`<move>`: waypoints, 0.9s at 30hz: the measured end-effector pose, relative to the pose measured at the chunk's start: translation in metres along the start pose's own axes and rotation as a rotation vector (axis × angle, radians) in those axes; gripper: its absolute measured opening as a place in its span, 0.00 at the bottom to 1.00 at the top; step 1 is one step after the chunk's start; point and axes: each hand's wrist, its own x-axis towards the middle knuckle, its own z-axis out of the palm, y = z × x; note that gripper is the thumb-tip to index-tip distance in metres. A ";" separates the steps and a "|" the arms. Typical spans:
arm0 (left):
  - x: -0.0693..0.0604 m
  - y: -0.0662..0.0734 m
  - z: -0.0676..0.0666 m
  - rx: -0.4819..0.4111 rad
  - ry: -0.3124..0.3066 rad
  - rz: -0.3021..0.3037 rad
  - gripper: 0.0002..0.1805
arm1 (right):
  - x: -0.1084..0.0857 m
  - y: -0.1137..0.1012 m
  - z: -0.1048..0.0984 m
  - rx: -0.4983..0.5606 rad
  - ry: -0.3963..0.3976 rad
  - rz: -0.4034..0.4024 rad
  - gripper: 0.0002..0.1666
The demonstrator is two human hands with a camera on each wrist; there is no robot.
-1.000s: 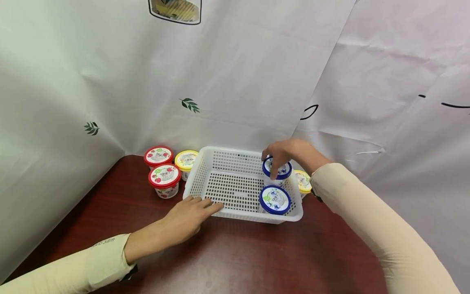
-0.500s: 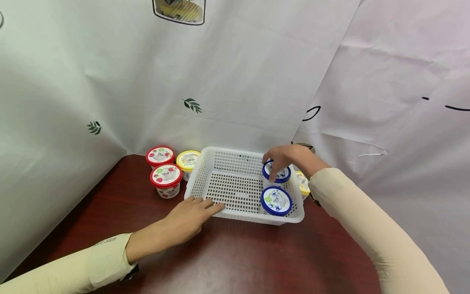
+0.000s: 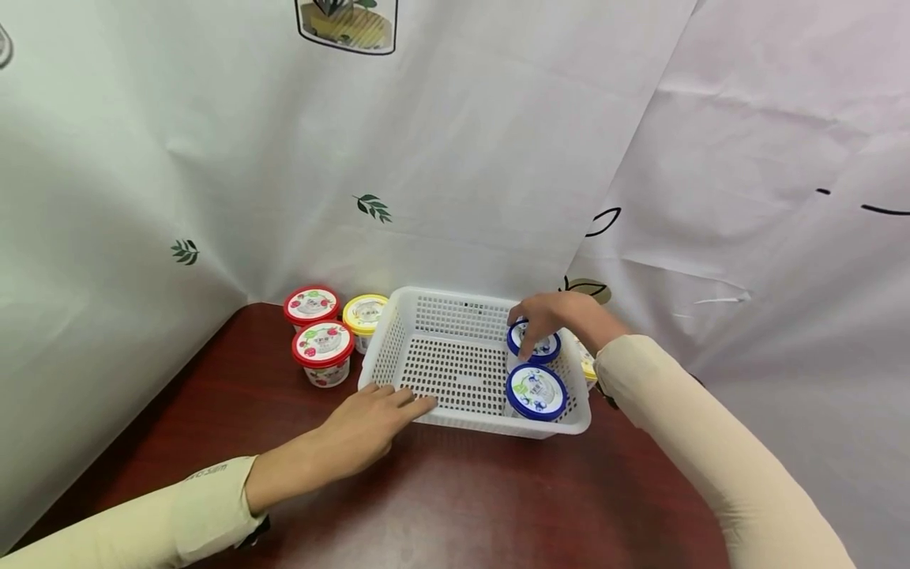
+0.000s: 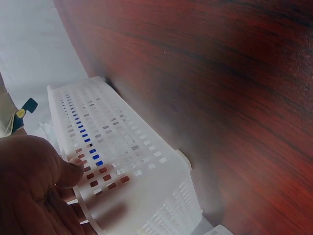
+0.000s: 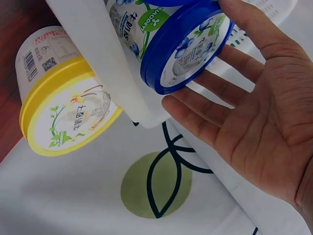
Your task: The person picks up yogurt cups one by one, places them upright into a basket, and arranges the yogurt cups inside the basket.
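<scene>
A white perforated basket [image 3: 455,417] holds two blue-lidded cups at its right end. My right hand [image 3: 558,316] grips the rear blue-lidded cup [image 3: 543,348] from above; the right wrist view shows thumb and fingertips around its blue lid [image 5: 190,54], with the palm [image 5: 274,112] off it. The front blue-lidded cup [image 3: 536,393] stands upright just before it. At the basket's front left corner, my left hand [image 3: 355,431] holds the rim. In the left wrist view the thumb of that hand [image 4: 34,181] lies against the basket wall [image 4: 132,186], fingers over the rim.
Two red-lidded cups [image 3: 323,344] [image 3: 311,305] and a yellow-lidded cup [image 3: 366,314] stand left of the basket. Another yellow-lidded cup [image 5: 73,115] is outside its right wall. A printed white cloth [image 3: 455,158] hangs behind the dark red table [image 3: 455,506].
My right hand and the rear blue-lidded cup have moved slightly down, closer to the front cup. My left hand stays on the rim. The view has shifted a little.
</scene>
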 end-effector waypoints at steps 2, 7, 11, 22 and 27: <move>0.001 0.000 0.000 -0.001 -0.003 0.001 0.35 | 0.001 0.001 0.002 0.006 0.001 -0.006 0.51; 0.001 0.002 0.000 -0.009 -0.018 0.000 0.34 | 0.009 0.004 0.009 0.014 0.001 0.012 0.52; 0.000 0.003 0.000 -0.014 -0.021 0.000 0.34 | 0.013 0.005 0.014 0.034 -0.004 0.038 0.54; 0.000 0.002 -0.002 -0.015 -0.020 -0.002 0.35 | 0.009 0.003 0.012 0.042 -0.007 0.052 0.55; 0.000 0.000 -0.002 -0.014 -0.008 0.006 0.36 | 0.009 0.002 0.010 0.047 -0.008 0.048 0.55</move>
